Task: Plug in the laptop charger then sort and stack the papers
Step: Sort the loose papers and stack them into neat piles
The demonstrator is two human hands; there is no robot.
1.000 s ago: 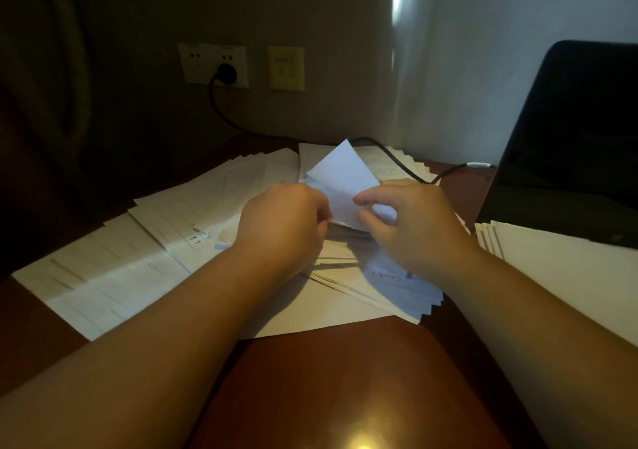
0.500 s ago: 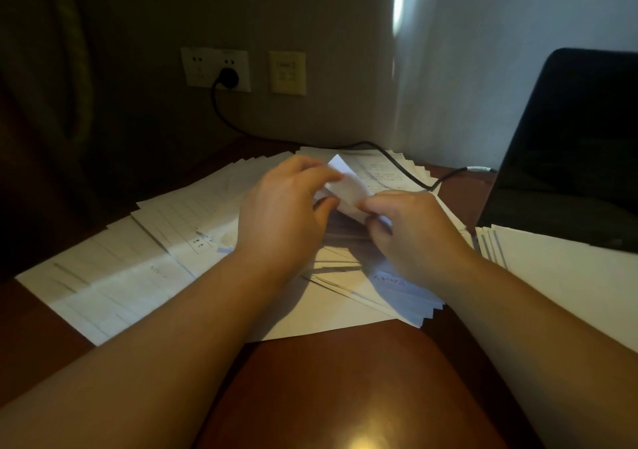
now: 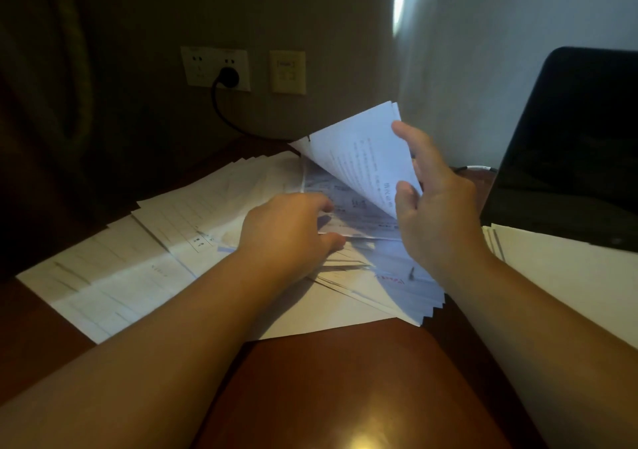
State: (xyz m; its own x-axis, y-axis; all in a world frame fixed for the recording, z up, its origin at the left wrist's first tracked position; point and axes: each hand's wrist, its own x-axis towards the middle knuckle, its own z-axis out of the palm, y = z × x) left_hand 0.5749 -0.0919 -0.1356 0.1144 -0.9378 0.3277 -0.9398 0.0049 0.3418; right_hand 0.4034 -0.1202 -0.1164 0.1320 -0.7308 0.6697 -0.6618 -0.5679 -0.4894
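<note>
White papers (image 3: 145, 259) lie fanned across the brown desk (image 3: 345, 390). My right hand (image 3: 435, 207) grips a few printed sheets (image 3: 362, 152) and holds them tilted up off the pile, thumb in front, fingers behind. My left hand (image 3: 293, 231) rests on the sheets underneath with its fingers curled over them. A staple shows on a sheet near my right wrist. The black charger plug (image 3: 228, 76) sits in the wall socket (image 3: 215, 68), and its cable (image 3: 221, 110) runs down behind the papers. The laptop (image 3: 569, 145) stands at the right, screen dark.
A second pile of white sheets (image 3: 559, 276) lies in front of the laptop at the right. A yellowish wall plate (image 3: 287, 72) is next to the socket. A white cable end (image 3: 478, 168) lies near the laptop's left edge. A dark curtain hangs at the far left.
My right hand has lifted a few sheets up and to the right, off the pile. My left hand has dropped from the small sheet onto the papers below.
</note>
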